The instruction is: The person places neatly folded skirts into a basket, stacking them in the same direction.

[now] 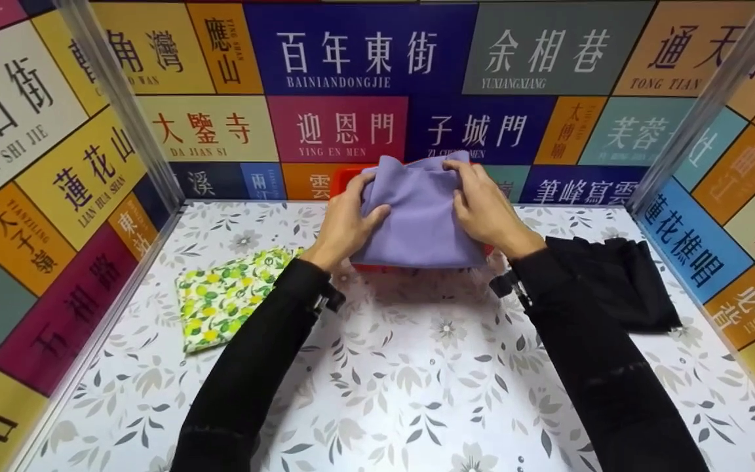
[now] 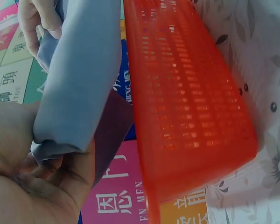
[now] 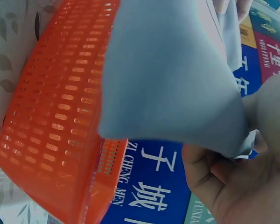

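Both hands hold up a folded lavender cloth (image 1: 420, 216) in front of the back wall. My left hand (image 1: 345, 223) grips its left edge, thumb on the near face and fingers behind. The right hand (image 1: 487, 208) grips the right edge in the same way. In the left wrist view the cloth (image 2: 81, 70) hangs over the rim of a red slatted plastic basket (image 2: 191, 102), with the left hand (image 2: 46, 172) at its lower corner. The right wrist view shows the right hand (image 3: 238, 172) pinching the other corner. From the head, the cloth hides most of the basket.
On the left of the table (image 1: 417, 380) lies a folded cloth with a lemon print (image 1: 220, 298). A black folded cloth (image 1: 613, 282) lies on the right, partly behind the right sleeve. Panels with printed signs (image 1: 358, 49) enclose the back and sides.
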